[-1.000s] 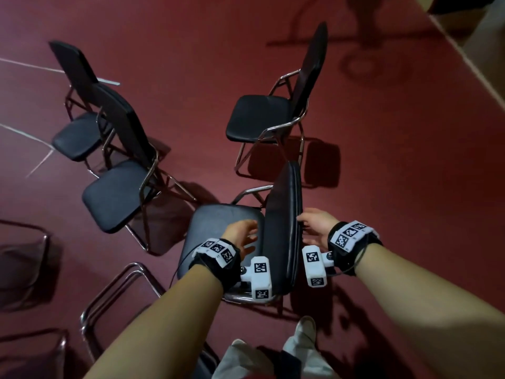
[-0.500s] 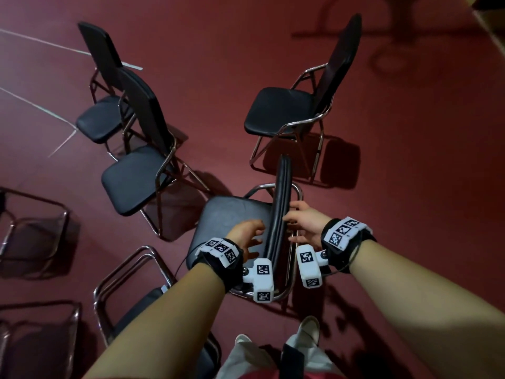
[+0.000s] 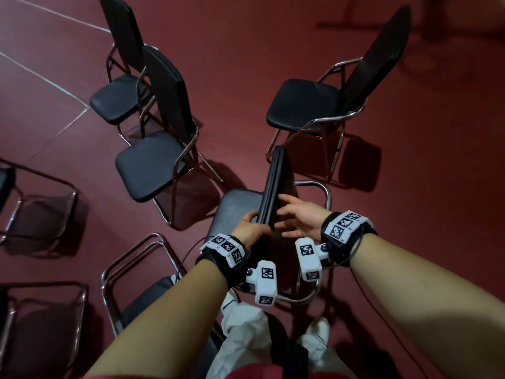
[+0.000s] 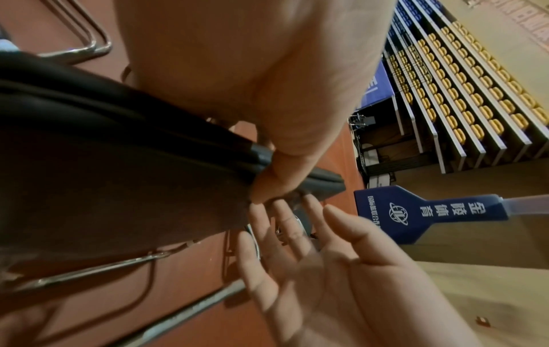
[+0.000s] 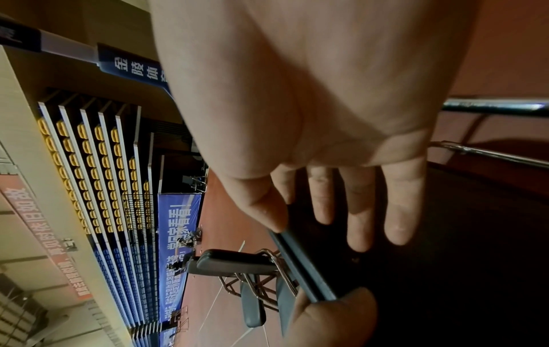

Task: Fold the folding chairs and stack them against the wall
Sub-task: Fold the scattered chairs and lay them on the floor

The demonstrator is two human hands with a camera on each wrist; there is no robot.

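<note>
Head view: left hand (image 3: 252,231) now gripping backrest (image 3: 273,187) top edge; right hand (image 3: 297,218) opened, fingers (image 3: 287,199) splayed beside it; grip handed over, nearest chair (image 3: 235,206) not yet folded.

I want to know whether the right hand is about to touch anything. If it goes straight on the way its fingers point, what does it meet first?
Probably the chair's backrest. The right hand is open, fingers aimed at its rear face. The left hand already grips its edge.

Black wristbands (image 3: 345,236) with white coded tags, white trousers (image 3: 243,335)
</note>
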